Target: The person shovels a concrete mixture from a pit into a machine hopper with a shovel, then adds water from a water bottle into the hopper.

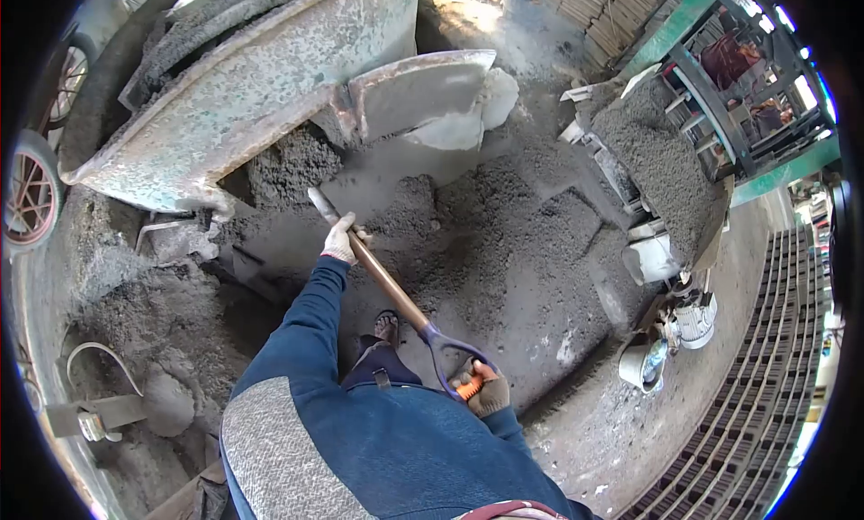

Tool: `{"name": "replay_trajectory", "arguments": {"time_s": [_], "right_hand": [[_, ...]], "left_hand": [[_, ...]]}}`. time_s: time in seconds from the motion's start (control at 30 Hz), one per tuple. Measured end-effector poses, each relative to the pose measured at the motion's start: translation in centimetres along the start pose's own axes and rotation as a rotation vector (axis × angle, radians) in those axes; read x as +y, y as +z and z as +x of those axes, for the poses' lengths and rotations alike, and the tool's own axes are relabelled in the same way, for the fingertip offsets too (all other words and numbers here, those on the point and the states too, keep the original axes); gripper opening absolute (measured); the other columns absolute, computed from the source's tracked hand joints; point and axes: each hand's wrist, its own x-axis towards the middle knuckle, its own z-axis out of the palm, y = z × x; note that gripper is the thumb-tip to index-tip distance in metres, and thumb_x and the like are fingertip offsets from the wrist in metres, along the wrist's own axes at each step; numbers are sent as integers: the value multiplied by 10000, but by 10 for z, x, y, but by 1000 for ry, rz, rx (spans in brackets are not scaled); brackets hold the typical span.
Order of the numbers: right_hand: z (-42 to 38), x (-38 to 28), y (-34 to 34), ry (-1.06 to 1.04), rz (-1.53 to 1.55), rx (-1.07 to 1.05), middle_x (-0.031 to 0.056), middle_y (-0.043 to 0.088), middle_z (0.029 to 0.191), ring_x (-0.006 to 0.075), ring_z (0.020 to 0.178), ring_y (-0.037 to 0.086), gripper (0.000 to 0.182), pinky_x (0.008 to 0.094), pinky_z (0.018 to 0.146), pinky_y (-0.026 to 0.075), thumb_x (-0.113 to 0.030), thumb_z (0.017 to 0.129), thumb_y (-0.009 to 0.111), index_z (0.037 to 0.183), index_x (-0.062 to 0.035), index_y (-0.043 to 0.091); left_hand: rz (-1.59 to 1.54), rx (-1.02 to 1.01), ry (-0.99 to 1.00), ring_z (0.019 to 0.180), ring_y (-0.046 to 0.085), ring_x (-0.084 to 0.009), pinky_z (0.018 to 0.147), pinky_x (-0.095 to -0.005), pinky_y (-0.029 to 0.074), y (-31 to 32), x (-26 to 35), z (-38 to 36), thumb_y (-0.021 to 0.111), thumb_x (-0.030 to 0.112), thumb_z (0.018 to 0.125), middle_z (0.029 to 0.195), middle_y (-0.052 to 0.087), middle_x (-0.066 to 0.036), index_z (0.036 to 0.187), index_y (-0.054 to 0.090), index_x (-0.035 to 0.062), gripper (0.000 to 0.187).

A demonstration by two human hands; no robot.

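Note:
A shovel [391, 290] slants across the middle, with a brown shaft, a purple D-shaped end and an orange grip. My left hand [339, 239], in a pale knit glove, is closed round the upper shaft near its grey metal socket. Down by my waist, my right hand [489, 392], in a brownish glove, is wrapped round the orange grip. Beyond the socket lies a dark clumpy grey mix [292, 167] under a large metal trough [261, 88]; the blade cannot be made out there. More loose grey mix [486, 214] is heaped on the floor ahead of me.
A hopper heaped with grey material [661, 151] stands at right, near a motor [695, 322] and a white bucket [639, 365]. Rows of dark blocks [738, 412] line the far right. Spoked wheels [34, 191] are at left. My sandalled foot [386, 326] is below the shaft.

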Motion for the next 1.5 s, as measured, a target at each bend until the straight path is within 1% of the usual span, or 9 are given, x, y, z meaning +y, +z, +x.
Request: {"name": "replay_trajectory", "arguments": {"time_s": [0.37,0.57,0.8,0.93,1.07,1.13,1.17,1.23,1.5], "right_hand": [[-90,-13,-209,-25,-69,598,90,500,563,234,432,512,87,393,389,481,-86,845,628,803,-45,564],[-178,15,-318,-56,160,700,87,479,534,234,414,497,121,390,379,467,-107,840,637,771,-51,555],[-172,43,-359,-508,449,596,83,454,500,233,393,480,161,388,366,451,-131,833,647,733,-58,544],[-174,-108,-273,-1200,316,508,22,453,499,162,372,437,288,323,366,413,-199,812,731,683,-100,494],[-190,-217,-194,-1661,-4,888,49,556,603,211,476,568,293,343,449,472,-302,819,755,765,-84,567],[-204,-251,-170,-1844,-1042,1423,73,579,699,223,562,607,272,345,490,476,-284,829,727,787,-67,568],[-203,-259,-154,-1860,-1047,1168,94,606,755,296,663,621,270,395,587,486,-144,617,785,785,-96,578],[-191,-283,-143,-1754,-1597,885,64,553,735,287,677,573,337,433,622,448,-168,510,782,743,-113,545],[-97,-230,-211,-1726,-1589,821,55,606,885,306,875,616,240,450,813,488,-135,588,721,805,-137,619]], "left_hand": [[206,334,-342,507,488,-192,607,-454,571,-22,-219,-72,641,180,893,687,506,-33,871,554,105,118],[314,154,-451,509,486,-203,598,-475,542,11,-342,-133,619,196,883,650,489,-27,822,527,125,131],[478,-372,-527,555,468,-168,682,-452,518,254,-382,-202,654,202,886,635,455,15,817,517,184,154],[310,-731,-616,571,481,-157,697,-408,507,458,-405,-249,701,194,886,654,483,29,812,529,195,187],[279,-1084,-674,630,544,-172,672,-405,509,601,-428,-289,705,223,902,692,545,-6,848,549,160,177],[282,-1177,-679,633,555,-188,677,-422,522,627,-434,-297,707,229,903,692,549,-19,859,552,147,180],[285,-1214,-684,634,561,-196,679,-430,528,632,-440,-297,708,232,903,692,551,-26,865,554,141,183],[365,-1151,-687,633,564,-211,700,-442,539,621,-448,-280,712,213,897,701,555,-36,869,550,138,181],[414,-1150,-673,753,623,-280,801,-536,550,524,-389,-254,700,186,908,785,595,-86,940,553,106,171]]}}
